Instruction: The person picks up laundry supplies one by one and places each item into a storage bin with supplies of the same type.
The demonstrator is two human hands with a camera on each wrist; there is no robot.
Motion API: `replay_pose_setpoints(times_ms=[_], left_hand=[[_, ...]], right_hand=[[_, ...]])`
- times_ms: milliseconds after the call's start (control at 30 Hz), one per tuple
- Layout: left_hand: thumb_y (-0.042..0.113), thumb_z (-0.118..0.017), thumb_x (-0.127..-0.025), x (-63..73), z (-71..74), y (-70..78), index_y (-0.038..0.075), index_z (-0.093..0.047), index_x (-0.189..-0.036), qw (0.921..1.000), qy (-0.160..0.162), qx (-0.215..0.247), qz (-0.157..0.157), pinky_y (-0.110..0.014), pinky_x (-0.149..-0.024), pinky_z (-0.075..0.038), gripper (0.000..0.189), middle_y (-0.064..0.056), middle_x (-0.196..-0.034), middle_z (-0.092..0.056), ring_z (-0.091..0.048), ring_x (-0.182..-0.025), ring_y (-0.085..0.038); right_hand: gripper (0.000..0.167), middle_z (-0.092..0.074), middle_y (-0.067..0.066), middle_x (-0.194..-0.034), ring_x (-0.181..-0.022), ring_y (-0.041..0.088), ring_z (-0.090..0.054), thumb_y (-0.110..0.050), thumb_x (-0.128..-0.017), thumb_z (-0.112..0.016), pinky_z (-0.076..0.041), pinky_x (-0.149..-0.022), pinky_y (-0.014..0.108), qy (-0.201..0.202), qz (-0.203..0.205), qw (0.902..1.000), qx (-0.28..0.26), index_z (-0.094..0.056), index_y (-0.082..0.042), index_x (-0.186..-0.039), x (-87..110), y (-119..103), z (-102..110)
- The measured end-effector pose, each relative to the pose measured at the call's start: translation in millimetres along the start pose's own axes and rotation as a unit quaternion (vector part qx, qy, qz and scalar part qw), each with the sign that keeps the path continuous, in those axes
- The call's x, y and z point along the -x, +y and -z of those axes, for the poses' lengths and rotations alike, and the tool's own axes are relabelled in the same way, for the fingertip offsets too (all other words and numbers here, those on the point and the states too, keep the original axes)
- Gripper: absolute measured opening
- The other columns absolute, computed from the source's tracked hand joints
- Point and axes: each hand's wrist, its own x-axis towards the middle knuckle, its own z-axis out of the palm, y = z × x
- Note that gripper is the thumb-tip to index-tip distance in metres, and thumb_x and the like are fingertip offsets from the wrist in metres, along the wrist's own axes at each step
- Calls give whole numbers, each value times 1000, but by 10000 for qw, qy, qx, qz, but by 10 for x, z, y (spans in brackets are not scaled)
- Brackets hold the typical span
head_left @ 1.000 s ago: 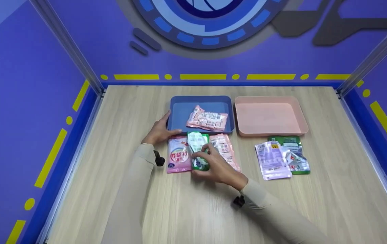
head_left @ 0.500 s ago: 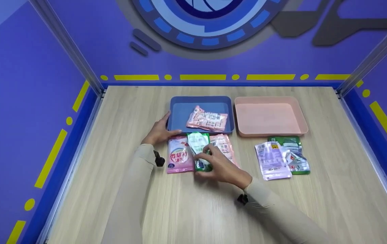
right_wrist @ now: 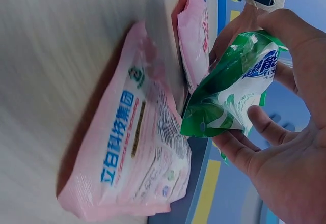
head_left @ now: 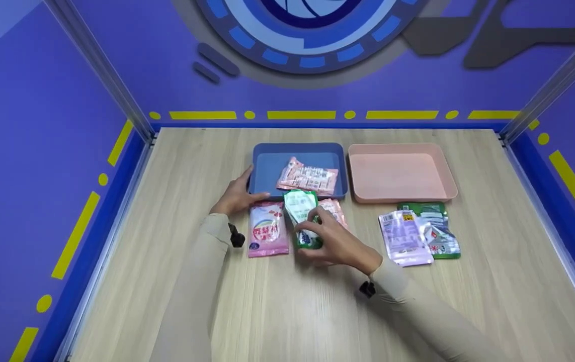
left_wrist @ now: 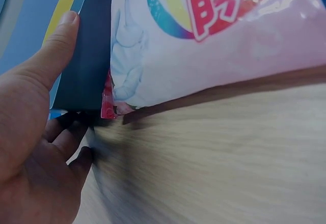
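Observation:
My right hand point(head_left: 335, 244) pinches a green-and-white detergent pouch point(head_left: 301, 208), raised over the tabletop and close to the blue tray's front edge. In the right wrist view this pouch point(right_wrist: 232, 89) is bent between thumb and fingers. My left hand point(head_left: 238, 195) grips the front left corner of the blue tray point(head_left: 267, 157), thumb along the front rim and fingers at the left side. Inside the tray lie pink packets point(head_left: 310, 177). A pink bag with red lettering point(head_left: 268, 231) lies below the left hand. Another pink packet point(right_wrist: 137, 137) lies partly behind the right hand.
To the right of the blue tray stands a pink tray point(head_left: 403, 196) with nothing in it. In front of it, a purple pouch point(head_left: 404, 241) overlaps a green-and-white pouch point(head_left: 445, 239). Blue-purple panels point(head_left: 40, 151) enclose the wooden table point(head_left: 267, 311) at the back and sides.
My right hand has raised the green-and-white pouch and shifted it slightly right, off the pink bag; its top now overlaps the blue tray's front rim. The left hand has stayed in place.

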Motion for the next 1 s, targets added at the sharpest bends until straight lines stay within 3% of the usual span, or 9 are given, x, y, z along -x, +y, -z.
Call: replay_pose_setpoints(times_ms=[400, 733, 1000], left_hand=[[42, -80, -90, -5, 3, -2, 17, -7, -167, 10000, 11, -4, 14, -47, -126, -20, 109, -17, -170, -17, -18, -156, -34], [44, -80, -89, -4, 14, -12, 11, -10, -166, 9994, 41, -240, -231, -44, -125, -23, 109, -19, -168, -22, -24, -154, -33], [44, -79, -90, 3, 12, 2, 15, -9, -167, 9999, 8, -152, -28, -44, -126, -20, 109, -17, -169, -19, -20, -155, -32]], right_hand=[[41, -46, 6, -120, -106, 22, -47, -39, -86, -83, -50, -86, 37, 135, 19, 9995, 276, -70, -27, -122, -44, 99, 91], [41, -46, 7, -118, -103, 23, -45, -36, -84, -85, -49, -81, 38, 308, 207, 9990, 245, -71, -26, -122, -81, 142, 146], [41, -47, 8, -119, -104, 23, -47, -33, -84, -86, -51, -81, 38, 318, 76, 9987, 390, -72, -24, -121, -140, 217, 224]])
